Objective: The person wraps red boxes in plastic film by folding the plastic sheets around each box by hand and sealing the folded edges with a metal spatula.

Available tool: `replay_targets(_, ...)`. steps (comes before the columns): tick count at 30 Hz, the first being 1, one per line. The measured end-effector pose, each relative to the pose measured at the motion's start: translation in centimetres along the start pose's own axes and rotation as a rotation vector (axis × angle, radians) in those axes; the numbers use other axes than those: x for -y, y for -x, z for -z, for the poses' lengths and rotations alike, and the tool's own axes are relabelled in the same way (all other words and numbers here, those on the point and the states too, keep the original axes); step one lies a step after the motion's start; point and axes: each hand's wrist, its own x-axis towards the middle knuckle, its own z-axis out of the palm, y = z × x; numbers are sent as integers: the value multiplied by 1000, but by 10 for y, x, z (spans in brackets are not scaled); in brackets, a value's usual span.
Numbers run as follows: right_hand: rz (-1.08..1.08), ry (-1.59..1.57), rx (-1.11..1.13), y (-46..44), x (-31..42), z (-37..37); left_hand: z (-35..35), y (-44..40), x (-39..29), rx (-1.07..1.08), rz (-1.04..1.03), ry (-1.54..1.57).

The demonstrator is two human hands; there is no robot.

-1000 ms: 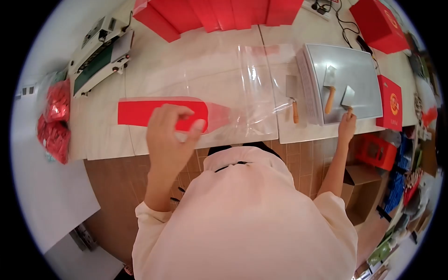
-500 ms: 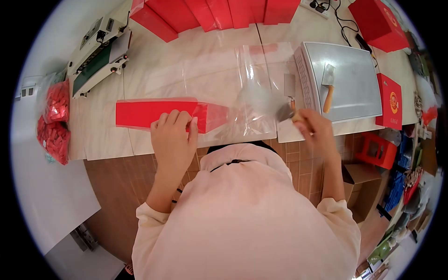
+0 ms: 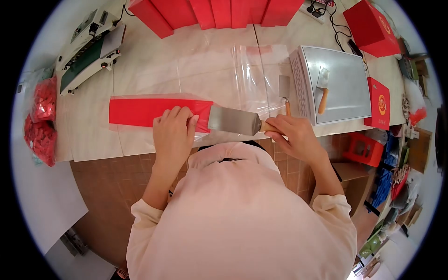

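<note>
A long red box [image 3: 135,111] in clear plastic film lies near the table's front edge. My left hand [image 3: 172,130] grips it toward its right end, fingers curled over the top and thumb near the end. With my right hand [image 3: 289,135] I hold a scraper [image 3: 233,120] by its wooden handle. Its wide metal blade points left and lies against the film at the box's right end; whether the tip presses hard I cannot tell. Loose clear film [image 3: 247,70] spreads on the table behind the blade.
A metal-topped plate [image 3: 343,79] stands to the right, with a small scraper [image 3: 323,91] on it. Another scraper [image 3: 283,88] lies beside it. Red boxes [image 3: 224,14] line the back. A sealing machine [image 3: 91,60] stands left, near bags of red pieces [image 3: 43,126].
My right hand has moved left and slightly down, bringing the scraper blade from a blurred swing to the right end of the red box. My left hand stays on the box.
</note>
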Motion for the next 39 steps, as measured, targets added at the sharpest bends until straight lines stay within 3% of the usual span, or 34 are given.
replay_targets(7, 19, 108, 35, -14, 24, 1, 14, 6, 2, -81, 11, 7)
replay_targets(12, 59, 139, 76, -26, 34, -8, 28, 14, 5, -46, -290, 206)
replay_targets(15, 78, 153, 85, -31, 37, -13, 26, 16, 11, 2, -369, 204)
replay_targets(25, 90, 180, 151, -40, 39, -15, 23, -3, 39, -91, -540, 133)
replay_targets(31, 180, 264, 167, -34, 37, -14, 21, -18, 44, -16, -548, 211)
replay_targets(37, 53, 201, 169, -9, 46, 29, 18, -23, 51, 46, -472, 391)
replay_targets(39, -146, 60, 148, 1, 48, 41, 15, -24, 53, 119, -450, 414)
